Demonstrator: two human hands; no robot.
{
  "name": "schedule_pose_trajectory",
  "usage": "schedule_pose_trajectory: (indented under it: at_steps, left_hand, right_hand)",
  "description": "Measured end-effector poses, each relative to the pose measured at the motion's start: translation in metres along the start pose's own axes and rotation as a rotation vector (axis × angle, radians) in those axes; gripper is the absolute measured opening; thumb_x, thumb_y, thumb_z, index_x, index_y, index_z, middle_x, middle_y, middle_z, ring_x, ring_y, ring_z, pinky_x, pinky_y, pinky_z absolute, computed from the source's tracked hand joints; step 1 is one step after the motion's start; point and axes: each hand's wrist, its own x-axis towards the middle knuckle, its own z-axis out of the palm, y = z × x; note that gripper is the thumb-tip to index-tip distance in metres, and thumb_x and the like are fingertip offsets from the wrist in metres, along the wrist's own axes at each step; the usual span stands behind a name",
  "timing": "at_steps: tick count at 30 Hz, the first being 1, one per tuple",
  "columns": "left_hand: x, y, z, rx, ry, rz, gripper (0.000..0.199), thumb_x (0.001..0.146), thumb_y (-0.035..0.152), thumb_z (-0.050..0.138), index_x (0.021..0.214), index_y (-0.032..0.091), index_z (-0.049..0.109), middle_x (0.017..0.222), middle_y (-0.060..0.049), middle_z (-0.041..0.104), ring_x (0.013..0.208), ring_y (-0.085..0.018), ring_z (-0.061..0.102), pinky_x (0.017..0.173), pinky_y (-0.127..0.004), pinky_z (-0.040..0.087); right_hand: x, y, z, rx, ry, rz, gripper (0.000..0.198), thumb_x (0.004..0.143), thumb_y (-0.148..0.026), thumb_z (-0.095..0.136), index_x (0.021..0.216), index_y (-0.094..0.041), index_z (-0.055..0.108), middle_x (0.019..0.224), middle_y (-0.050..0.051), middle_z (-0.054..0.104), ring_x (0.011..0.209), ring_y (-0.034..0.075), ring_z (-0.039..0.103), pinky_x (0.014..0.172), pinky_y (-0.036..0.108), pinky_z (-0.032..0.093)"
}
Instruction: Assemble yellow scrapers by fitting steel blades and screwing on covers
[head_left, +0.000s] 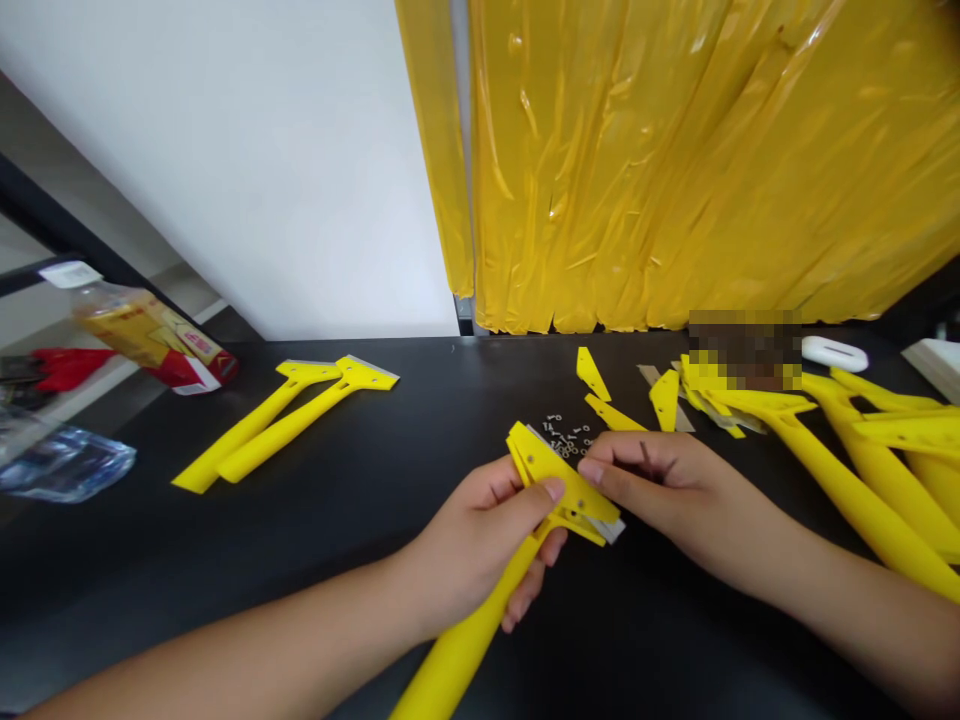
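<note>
My left hand [495, 535] is closed around a yellow scraper [469, 635] just below its head, the thumb pressing on the yellow cover plate [570, 482]. The scraper tilts up to the left, and a grey blade [611, 530] pokes out between plate and head at the right end. Close to the plate's upper edge, my right hand [660, 480] has thumb and forefinger pinched together. Whatever they hold, if anything, is too small to make out. Small loose screws and nuts [564, 440] lie scattered on the black table [300, 560] just behind the scraper head.
Two yellow scrapers [300, 425] with blades lie at left, near a drink bottle [154, 330] and clear plastic packaging [67, 462]. Loose yellow plates [592, 373] sit behind my right hand. Several yellow handles [840, 480] are piled at right, near a white case [834, 353].
</note>
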Motion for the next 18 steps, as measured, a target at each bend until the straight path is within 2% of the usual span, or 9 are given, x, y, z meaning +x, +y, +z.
schedule_pose_trajectory:
  at_steps: [4, 6, 8, 11, 15, 18]
  left_hand:
    - [-0.0009, 0.0017, -0.0011, -0.007, -0.01, -0.004, 0.025, 0.107, 0.041, 0.062, 0.094, 0.02, 0.06, 0.067, 0.006, 0.062, 0.035, -0.006, 0.052, 0.032, -0.013, 0.044]
    - [-0.0009, 0.0021, -0.0012, -0.008, -0.014, -0.006, 0.024, 0.106, 0.04, 0.063, 0.094, 0.02, 0.059, 0.067, 0.006, 0.063, 0.034, -0.006, 0.052, 0.032, -0.013, 0.044]
    - [-0.0005, 0.0019, -0.0011, -0.008, -0.017, -0.003, 0.026, 0.106, 0.042, 0.064, 0.094, 0.02, 0.06, 0.067, 0.006, 0.063, 0.035, -0.006, 0.052, 0.032, -0.013, 0.044]
    - [0.0002, 0.001, -0.0008, -0.001, -0.013, 0.014, 0.034, 0.107, 0.049, 0.064, 0.092, 0.02, 0.059, 0.066, 0.006, 0.062, 0.035, -0.006, 0.052, 0.032, -0.013, 0.044]
    - [0.0006, 0.0004, -0.0007, -0.002, 0.005, 0.01, 0.032, 0.106, 0.049, 0.066, 0.093, 0.021, 0.058, 0.067, 0.006, 0.062, 0.035, -0.006, 0.052, 0.031, -0.013, 0.043]
    - [0.0005, 0.0008, -0.0006, 0.001, 0.006, -0.002, 0.029, 0.106, 0.047, 0.066, 0.097, 0.021, 0.059, 0.067, 0.007, 0.062, 0.035, -0.006, 0.052, 0.032, -0.013, 0.044]
  right_hand:
    - [0.0035, 0.0023, -0.0037, 0.112, -0.051, 0.095, 0.047, 0.089, -0.068, 0.078, 0.085, -0.022, 0.072, 0.061, -0.006, 0.047, 0.052, 0.009, 0.029, 0.048, 0.025, 0.026]
    - [0.005, 0.0032, -0.0043, 0.15, -0.065, 0.126, 0.048, 0.087, -0.069, 0.08, 0.088, -0.021, 0.073, 0.062, -0.006, 0.048, 0.05, 0.008, 0.027, 0.045, 0.024, 0.021]
    - [0.005, 0.0034, -0.004, 0.163, -0.06, 0.115, 0.047, 0.086, -0.067, 0.083, 0.089, -0.021, 0.075, 0.069, -0.003, 0.058, 0.055, 0.009, 0.039, 0.048, 0.023, 0.029]
    - [0.0017, 0.0026, -0.0022, 0.121, -0.027, 0.042, 0.036, 0.09, -0.058, 0.084, 0.094, -0.022, 0.081, 0.087, 0.003, 0.073, 0.077, 0.014, 0.06, 0.068, 0.026, 0.048]
    - [-0.0035, 0.0003, 0.0013, 0.113, 0.007, -0.018, 0.028, 0.096, -0.052, 0.078, 0.106, -0.026, 0.085, 0.106, 0.005, 0.082, 0.097, 0.021, 0.072, 0.089, 0.033, 0.056]
    - [-0.0029, -0.0012, 0.003, 0.175, 0.01, 0.043, 0.028, 0.093, -0.052, 0.08, 0.104, -0.026, 0.084, 0.089, 0.002, 0.079, 0.086, 0.018, 0.07, 0.084, 0.032, 0.057]
